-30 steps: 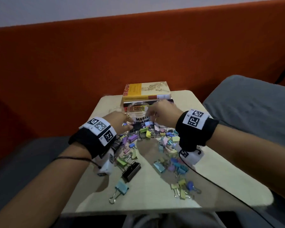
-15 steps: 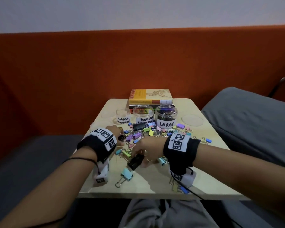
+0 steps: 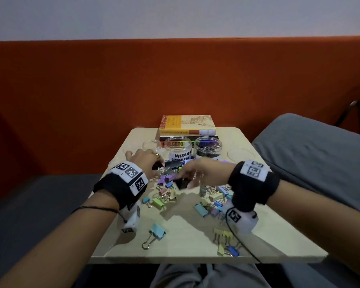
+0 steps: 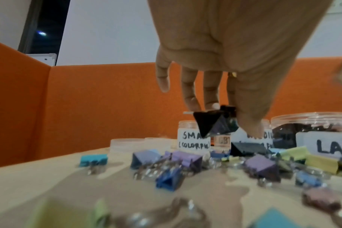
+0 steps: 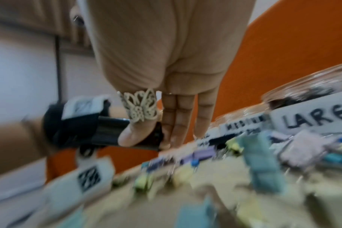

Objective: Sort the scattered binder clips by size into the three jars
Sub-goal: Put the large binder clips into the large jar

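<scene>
Colourful binder clips [image 3: 168, 177] of mixed sizes lie scattered over the small beige table [image 3: 279, 235]. Three clear jars stand at the back: small [image 3: 152, 145], medium [image 3: 178, 151] and large [image 3: 208, 149], the large one holding black clips. My left hand [image 3: 154, 165] hovers in front of the small jar and pinches a black clip [image 4: 215, 123] between thumb and fingers. In the middle of the pile my right hand [image 3: 185, 179] grips a big black clip [image 5: 111, 132] between thumb and fingers, just above the table. The left hand [image 4: 230, 117] hides part of the medium jar.
Two stacked books [image 3: 187, 125] lie behind the jars. Clear jar lids rest at the back right [image 3: 240, 154] and back left [image 4: 125, 142]. An orange partition [image 3: 175, 80] stands behind the table, with grey cushions [image 3: 310, 159] at the sides. More clips [image 3: 224, 235] lie near the front edge.
My right hand has lifted the big black clip from the near part of the table and carried it away from me. My left hand has risen toward the jars with its black clip.
</scene>
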`<act>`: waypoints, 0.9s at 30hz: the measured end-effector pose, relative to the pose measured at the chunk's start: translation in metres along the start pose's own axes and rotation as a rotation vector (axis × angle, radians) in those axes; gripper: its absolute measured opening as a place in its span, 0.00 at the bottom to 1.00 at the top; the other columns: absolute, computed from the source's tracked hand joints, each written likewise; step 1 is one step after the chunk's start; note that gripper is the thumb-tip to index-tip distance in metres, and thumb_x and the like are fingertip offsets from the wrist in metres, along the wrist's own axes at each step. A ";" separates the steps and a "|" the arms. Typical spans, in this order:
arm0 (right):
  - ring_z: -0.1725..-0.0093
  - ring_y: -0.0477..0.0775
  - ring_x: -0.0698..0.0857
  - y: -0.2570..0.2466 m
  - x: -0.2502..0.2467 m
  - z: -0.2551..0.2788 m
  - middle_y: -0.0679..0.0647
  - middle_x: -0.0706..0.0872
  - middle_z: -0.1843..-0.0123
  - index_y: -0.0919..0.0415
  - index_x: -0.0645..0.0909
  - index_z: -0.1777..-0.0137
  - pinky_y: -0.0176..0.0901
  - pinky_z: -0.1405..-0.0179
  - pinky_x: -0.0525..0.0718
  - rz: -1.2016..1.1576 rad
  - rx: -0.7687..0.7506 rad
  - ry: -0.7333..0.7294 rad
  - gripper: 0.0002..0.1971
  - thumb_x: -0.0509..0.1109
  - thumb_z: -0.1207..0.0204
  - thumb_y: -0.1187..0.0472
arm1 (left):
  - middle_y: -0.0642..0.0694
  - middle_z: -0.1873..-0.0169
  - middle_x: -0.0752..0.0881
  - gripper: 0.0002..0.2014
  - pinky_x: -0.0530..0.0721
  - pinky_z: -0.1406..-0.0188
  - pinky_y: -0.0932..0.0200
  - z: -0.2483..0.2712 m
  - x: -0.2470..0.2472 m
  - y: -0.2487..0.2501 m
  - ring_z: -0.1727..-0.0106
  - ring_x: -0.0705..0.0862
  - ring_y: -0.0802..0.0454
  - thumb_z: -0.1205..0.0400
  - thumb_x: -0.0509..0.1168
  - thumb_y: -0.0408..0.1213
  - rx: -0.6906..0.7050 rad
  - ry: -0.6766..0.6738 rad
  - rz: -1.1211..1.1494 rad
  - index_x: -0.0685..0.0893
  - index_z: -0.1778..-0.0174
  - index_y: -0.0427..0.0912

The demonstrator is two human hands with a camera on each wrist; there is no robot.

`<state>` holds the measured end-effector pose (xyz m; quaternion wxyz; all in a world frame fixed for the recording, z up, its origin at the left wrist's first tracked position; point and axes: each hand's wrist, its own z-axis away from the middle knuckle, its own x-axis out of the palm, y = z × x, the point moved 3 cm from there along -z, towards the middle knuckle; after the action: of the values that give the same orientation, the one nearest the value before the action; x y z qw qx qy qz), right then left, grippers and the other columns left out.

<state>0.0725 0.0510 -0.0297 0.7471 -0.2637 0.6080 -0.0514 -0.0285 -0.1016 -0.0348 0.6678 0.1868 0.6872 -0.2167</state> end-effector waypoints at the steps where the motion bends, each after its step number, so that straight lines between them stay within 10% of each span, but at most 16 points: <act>1: 0.46 0.54 0.85 0.008 -0.011 0.002 0.57 0.86 0.42 0.59 0.80 0.36 0.49 0.41 0.84 -0.017 0.024 0.051 0.16 0.70 0.23 0.65 | 0.52 0.32 0.75 0.18 0.64 0.29 0.43 0.000 -0.006 0.005 0.29 0.71 0.47 0.20 0.66 0.49 0.017 0.045 0.030 0.77 0.33 0.60; 11: 0.36 0.62 0.80 0.104 -0.080 -0.027 0.63 0.83 0.35 0.60 0.78 0.31 0.43 0.46 0.73 0.286 0.425 0.306 0.16 0.62 0.17 0.61 | 0.47 0.30 0.76 0.24 0.74 0.36 0.56 -0.048 -0.033 0.066 0.29 0.76 0.48 0.20 0.67 0.47 0.207 -0.017 0.218 0.75 0.26 0.52; 18: 0.36 0.60 0.80 0.124 -0.072 -0.044 0.62 0.84 0.36 0.62 0.84 0.37 0.42 0.46 0.75 0.281 0.421 0.212 0.15 0.64 0.19 0.57 | 0.43 0.32 0.78 0.27 0.77 0.35 0.55 -0.090 -0.036 0.095 0.31 0.78 0.45 0.21 0.69 0.43 0.199 0.014 0.335 0.75 0.26 0.43; 27: 0.32 0.60 0.78 0.147 -0.076 -0.031 0.62 0.78 0.28 0.60 0.75 0.27 0.45 0.33 0.74 -0.110 0.464 0.448 0.21 0.67 0.20 0.59 | 0.36 0.40 0.85 0.21 0.81 0.39 0.51 -0.120 -0.030 0.117 0.38 0.83 0.40 0.19 0.66 0.42 0.216 0.025 0.412 0.82 0.33 0.34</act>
<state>-0.0116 0.1971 -0.0339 0.6311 -0.1011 0.7140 -0.2857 -0.0633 0.0630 -0.0088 0.6656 0.3959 0.6156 -0.1459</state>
